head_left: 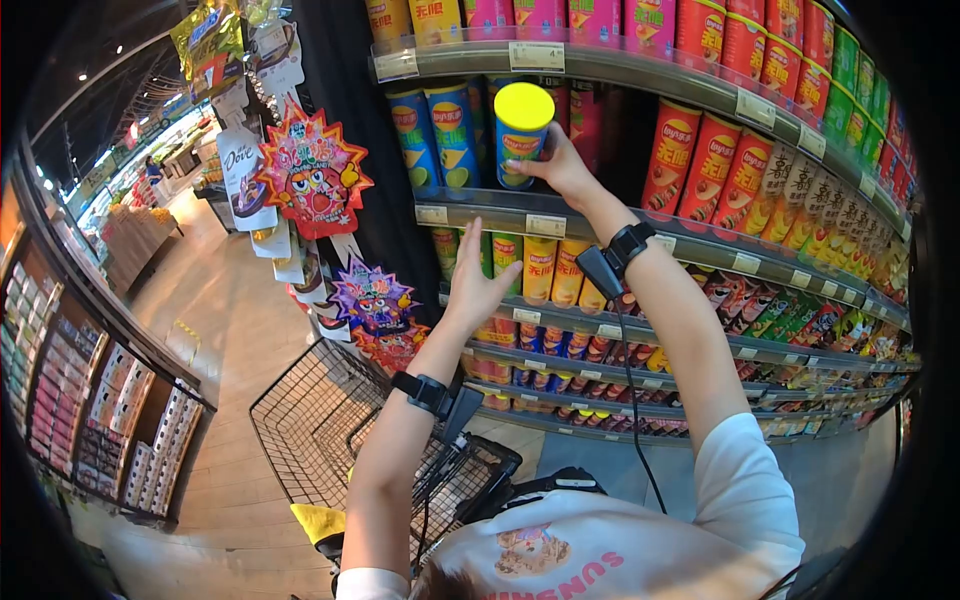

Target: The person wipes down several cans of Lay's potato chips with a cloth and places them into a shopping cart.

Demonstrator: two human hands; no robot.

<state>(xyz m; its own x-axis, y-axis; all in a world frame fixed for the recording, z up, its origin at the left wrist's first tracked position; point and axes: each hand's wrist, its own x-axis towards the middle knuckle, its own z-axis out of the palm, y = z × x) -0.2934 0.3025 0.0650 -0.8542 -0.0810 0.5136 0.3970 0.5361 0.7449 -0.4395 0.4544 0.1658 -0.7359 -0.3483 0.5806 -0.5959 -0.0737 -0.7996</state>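
My right hand [548,165] is wrapped round a blue chip can [522,132] with a yellow lid, upright at the front of the second shelf. Left of it stand more blue cans [450,130] on the same shelf. My left hand [480,280] is raised with its fingers spread, in front of the shelf edge and the row below, and holds nothing. Near its fingertips are green cans [505,262] and yellow cans [539,268].
A black wire shopping cart [310,430] stands at the lower left. Hanging candy packets [315,175] line the shelf's left side. Red cans [712,170] stand further right, and pink cans [595,25] above. A price-tag rail [600,225] runs along the shelf.
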